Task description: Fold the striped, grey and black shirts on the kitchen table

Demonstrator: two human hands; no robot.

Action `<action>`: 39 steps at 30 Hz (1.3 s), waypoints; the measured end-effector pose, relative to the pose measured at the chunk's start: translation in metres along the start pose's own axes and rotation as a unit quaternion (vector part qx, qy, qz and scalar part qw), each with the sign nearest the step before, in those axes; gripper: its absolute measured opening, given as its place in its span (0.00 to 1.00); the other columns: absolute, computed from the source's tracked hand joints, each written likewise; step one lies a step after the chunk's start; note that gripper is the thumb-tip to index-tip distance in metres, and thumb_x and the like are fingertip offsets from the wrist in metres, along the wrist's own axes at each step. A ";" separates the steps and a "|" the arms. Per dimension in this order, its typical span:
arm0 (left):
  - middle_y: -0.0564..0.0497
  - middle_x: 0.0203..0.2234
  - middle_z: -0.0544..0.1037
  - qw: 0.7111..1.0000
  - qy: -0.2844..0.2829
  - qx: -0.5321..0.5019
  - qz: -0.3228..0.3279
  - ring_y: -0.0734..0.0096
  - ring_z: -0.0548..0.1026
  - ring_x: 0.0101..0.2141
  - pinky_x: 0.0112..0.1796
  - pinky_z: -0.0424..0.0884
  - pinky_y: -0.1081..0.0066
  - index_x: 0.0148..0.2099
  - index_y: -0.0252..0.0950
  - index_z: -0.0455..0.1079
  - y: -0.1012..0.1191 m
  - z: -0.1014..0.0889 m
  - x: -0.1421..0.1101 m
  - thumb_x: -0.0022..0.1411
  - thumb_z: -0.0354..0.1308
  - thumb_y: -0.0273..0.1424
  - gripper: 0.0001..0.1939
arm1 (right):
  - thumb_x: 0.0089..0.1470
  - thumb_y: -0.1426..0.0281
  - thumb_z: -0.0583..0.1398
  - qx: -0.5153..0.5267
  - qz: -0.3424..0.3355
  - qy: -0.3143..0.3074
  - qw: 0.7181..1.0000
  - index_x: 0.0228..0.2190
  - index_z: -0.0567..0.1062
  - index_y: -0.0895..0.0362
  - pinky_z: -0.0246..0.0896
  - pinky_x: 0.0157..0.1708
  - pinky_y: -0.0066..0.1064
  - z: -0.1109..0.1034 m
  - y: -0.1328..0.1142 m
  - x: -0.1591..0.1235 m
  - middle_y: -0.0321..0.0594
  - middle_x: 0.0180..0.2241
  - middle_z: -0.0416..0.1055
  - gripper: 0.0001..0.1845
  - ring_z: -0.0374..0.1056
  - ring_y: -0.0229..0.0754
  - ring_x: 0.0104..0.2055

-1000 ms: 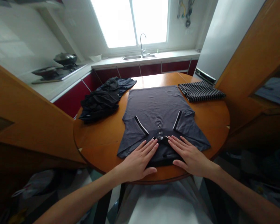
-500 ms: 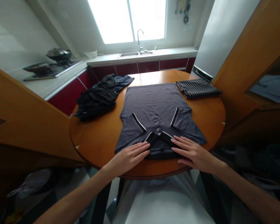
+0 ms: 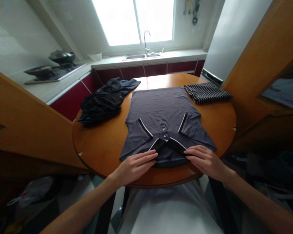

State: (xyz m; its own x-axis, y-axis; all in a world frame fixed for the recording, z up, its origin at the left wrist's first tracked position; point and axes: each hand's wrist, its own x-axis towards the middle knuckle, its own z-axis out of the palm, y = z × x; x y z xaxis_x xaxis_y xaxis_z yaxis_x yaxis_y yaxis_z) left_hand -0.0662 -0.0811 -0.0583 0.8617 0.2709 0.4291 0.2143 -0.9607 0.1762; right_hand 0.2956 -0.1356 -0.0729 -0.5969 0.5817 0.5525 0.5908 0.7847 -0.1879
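A dark grey short-sleeved polo shirt (image 3: 161, 104) lies front up on the table, its collar (image 3: 177, 144) towards me. Both sleeves are folded inward, and their black-and-white cuffs slant beside the button placket. At the left end of the collar is my left hand (image 3: 136, 164), its fingers pressed together on the cloth and the thumb hidden. My right hand (image 3: 206, 161) closes on the right collar end, fingers bent over the fabric at the near edge.
The shirt is spread across a round wooden table (image 3: 100, 139). A heap of dark clothes (image 3: 102, 104) lies on its left side, a folded black-and-white striped cloth (image 3: 207, 92) on its right. Behind stand a counter with a sink (image 3: 141, 56) and a stove with pans (image 3: 61, 58).
My hands have moved apart from beside the buttons to the outer collar ends, uncovering the collar. The flat fingers of my right hand have bent and closed on the cloth. The view shifted slightly.
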 end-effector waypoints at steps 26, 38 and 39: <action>0.39 0.73 0.45 0.976 -0.173 -0.001 -0.135 0.54 0.46 0.71 0.69 0.46 0.51 0.76 0.36 0.35 -0.005 -0.013 -0.004 0.69 0.57 0.47 0.47 | 0.62 0.62 0.61 0.028 0.124 -0.156 0.980 0.70 0.50 0.49 0.45 0.69 0.57 -0.003 0.003 -0.002 0.43 0.70 0.52 0.41 0.46 0.53 0.72; 0.41 0.71 0.53 0.973 -0.169 -0.042 -0.150 0.57 0.51 0.70 0.68 0.53 0.54 0.76 0.37 0.40 0.021 -0.026 -0.029 0.70 0.57 0.37 0.41 | 0.62 0.64 0.62 0.041 0.132 -0.129 0.982 0.68 0.57 0.49 0.50 0.68 0.54 -0.007 0.006 -0.023 0.44 0.68 0.56 0.37 0.53 0.53 0.70; 0.42 0.70 0.56 0.975 -0.158 -0.049 -0.150 0.58 0.53 0.69 0.67 0.55 0.54 0.76 0.37 0.42 0.022 -0.026 -0.033 0.71 0.56 0.35 0.38 | 0.62 0.64 0.62 0.042 0.132 -0.125 0.982 0.68 0.58 0.49 0.51 0.68 0.54 -0.006 0.007 -0.025 0.44 0.68 0.56 0.37 0.54 0.53 0.69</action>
State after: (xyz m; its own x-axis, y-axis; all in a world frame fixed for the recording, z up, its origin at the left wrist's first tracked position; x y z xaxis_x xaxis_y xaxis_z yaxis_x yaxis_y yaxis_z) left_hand -0.1018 -0.1092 -0.0452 0.8687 0.4924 0.0539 0.4473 -0.8264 0.3421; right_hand 0.3182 -0.1455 -0.0831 -0.5500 0.7935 0.2606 0.7025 0.6082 -0.3695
